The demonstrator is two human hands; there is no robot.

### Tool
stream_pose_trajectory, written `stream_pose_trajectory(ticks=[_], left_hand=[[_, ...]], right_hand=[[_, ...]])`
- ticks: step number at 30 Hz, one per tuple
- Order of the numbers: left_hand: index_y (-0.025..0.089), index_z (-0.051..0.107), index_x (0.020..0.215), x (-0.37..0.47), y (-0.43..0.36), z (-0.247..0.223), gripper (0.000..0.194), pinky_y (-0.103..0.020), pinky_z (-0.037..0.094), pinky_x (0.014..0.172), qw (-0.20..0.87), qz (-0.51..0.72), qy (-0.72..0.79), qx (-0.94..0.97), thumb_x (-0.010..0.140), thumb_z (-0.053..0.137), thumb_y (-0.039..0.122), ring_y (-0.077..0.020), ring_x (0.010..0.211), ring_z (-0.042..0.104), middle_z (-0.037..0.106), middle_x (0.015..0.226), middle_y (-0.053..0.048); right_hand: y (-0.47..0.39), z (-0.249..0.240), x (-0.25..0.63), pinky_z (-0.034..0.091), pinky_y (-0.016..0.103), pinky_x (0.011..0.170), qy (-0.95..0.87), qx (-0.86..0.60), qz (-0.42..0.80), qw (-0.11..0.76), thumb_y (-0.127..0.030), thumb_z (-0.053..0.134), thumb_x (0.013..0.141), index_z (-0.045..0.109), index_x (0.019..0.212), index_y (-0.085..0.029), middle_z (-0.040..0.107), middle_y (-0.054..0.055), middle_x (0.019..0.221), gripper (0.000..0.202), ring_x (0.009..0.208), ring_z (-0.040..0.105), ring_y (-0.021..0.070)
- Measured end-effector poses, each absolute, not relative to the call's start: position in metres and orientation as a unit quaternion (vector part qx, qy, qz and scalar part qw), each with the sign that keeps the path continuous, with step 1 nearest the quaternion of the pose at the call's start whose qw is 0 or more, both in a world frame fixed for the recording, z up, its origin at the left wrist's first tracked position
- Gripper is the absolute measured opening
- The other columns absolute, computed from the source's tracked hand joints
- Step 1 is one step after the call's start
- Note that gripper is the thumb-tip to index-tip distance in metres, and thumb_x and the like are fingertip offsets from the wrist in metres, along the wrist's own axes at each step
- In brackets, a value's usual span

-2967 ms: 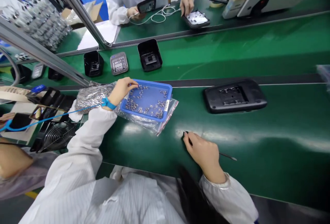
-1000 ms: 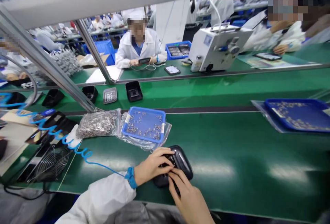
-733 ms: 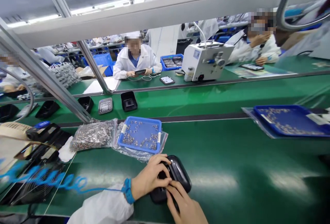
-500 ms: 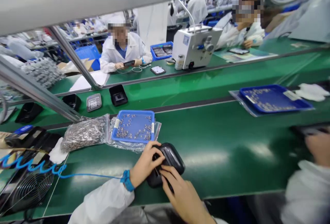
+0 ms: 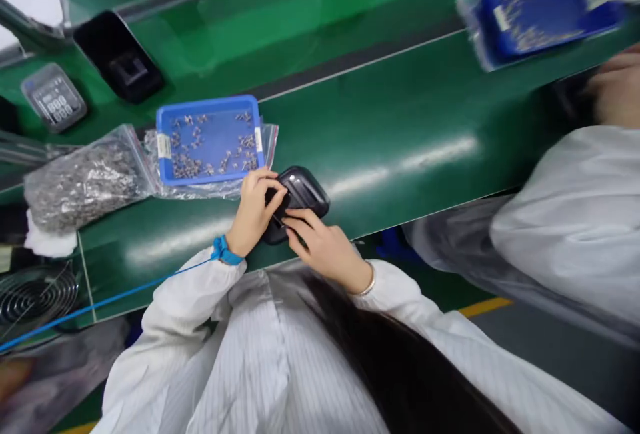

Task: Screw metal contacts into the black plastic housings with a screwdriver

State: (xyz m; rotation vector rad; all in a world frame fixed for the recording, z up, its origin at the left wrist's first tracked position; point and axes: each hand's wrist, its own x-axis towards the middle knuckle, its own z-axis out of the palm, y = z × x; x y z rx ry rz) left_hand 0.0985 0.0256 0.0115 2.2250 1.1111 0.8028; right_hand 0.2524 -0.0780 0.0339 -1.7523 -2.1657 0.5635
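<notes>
A glossy black plastic housing (image 5: 303,191) with rounded corners lies on the green workbench in front of me. My left hand (image 5: 255,211) grips its left side, fingers curled and the thumb reaching in over the middle. From the lower right, my right hand (image 5: 325,244) has its thumb and fingertips drawn together at the housing's middle; whatever they pinch is too small or hidden. Just beyond my left hand sits a blue tray (image 5: 210,134) with many small metal parts, resting on a clear plastic bag. A blue band (image 5: 226,251) with a cord circles my left wrist.
A zip bag of metal parts (image 5: 90,177) lies left of the tray. Behind are a black shell (image 5: 117,54) and a grey display unit (image 5: 54,97). Another blue tray (image 5: 550,11) stands far right, near a co-worker's sleeve (image 5: 575,214). A round fan grille (image 5: 37,294) is at left.
My view has tipped downward, so the bench things appear higher and my coat shows; the people opposite are out of view. Both hands stay at the black housing in much the same pose.
</notes>
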Motion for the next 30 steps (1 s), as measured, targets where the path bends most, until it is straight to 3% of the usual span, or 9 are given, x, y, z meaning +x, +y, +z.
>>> stream_pose_trajectory(ticks=[5,11,18,21,25,30], left_hand=[[0.021,0.057,0.102,0.099,0.024,0.008,0.007,-0.047,0.034,0.115,0.228,0.266,0.395,0.849,0.097,0.054,0.023,-0.0210,0.129,0.048,0.057,0.119,-0.007],[0.020,0.055,0.094,0.100,0.025,0.007,0.001,-0.041,0.045,0.105,0.292,0.294,0.407,0.814,0.095,0.055,0.021,-0.0187,0.119,0.053,0.056,0.114,-0.008],[0.019,0.057,0.101,0.102,0.015,0.020,0.010,-0.054,0.027,0.118,0.161,0.204,0.407,0.875,0.099,0.049,0.024,-0.0252,0.130,0.049,0.060,0.117,-0.009],[0.017,0.056,0.098,0.102,0.019,0.026,0.010,-0.052,0.034,0.113,0.169,0.191,0.387,0.886,0.099,0.049,0.023,-0.0252,0.125,0.052,0.060,0.111,-0.010],[0.018,0.054,0.093,0.102,0.025,0.022,0.005,-0.041,0.046,0.100,0.263,0.251,0.396,0.843,0.096,0.053,0.022,-0.0206,0.113,0.055,0.057,0.106,-0.008],[0.018,0.053,0.093,0.104,0.019,0.014,0.002,-0.036,0.045,0.101,0.295,0.303,0.423,0.801,0.095,0.055,0.018,-0.0169,0.109,0.054,0.054,0.105,-0.006]], right_hand=[[-0.080,0.030,0.253,0.044,0.017,0.053,-0.759,-0.602,0.177,0.177,-0.033,0.037,0.101,0.065,0.122,-0.020,0.062,0.005,0.127,0.038,0.098,0.066,0.0105],[-0.082,0.029,0.253,0.045,0.015,0.055,-0.762,-0.602,0.184,0.153,-0.033,0.036,0.102,0.064,0.124,-0.020,0.059,0.007,0.126,0.038,0.095,0.064,0.0088],[-0.081,0.027,0.254,0.044,0.015,0.055,-0.769,-0.590,0.158,0.190,-0.031,0.038,0.101,0.065,0.119,-0.019,0.062,0.005,0.122,0.034,0.096,0.064,0.0080],[-0.080,0.027,0.255,0.044,0.015,0.054,-0.769,-0.589,0.157,0.195,-0.031,0.040,0.101,0.065,0.119,-0.020,0.063,0.004,0.122,0.032,0.094,0.064,0.0070],[-0.081,0.027,0.255,0.045,0.014,0.054,-0.768,-0.592,0.160,0.184,-0.031,0.042,0.100,0.065,0.119,-0.020,0.062,0.004,0.123,0.032,0.096,0.064,0.0071],[-0.081,0.027,0.255,0.046,0.014,0.054,-0.772,-0.585,0.151,0.197,-0.029,0.043,0.100,0.065,0.118,-0.019,0.063,0.004,0.121,0.030,0.095,0.065,0.0069]])
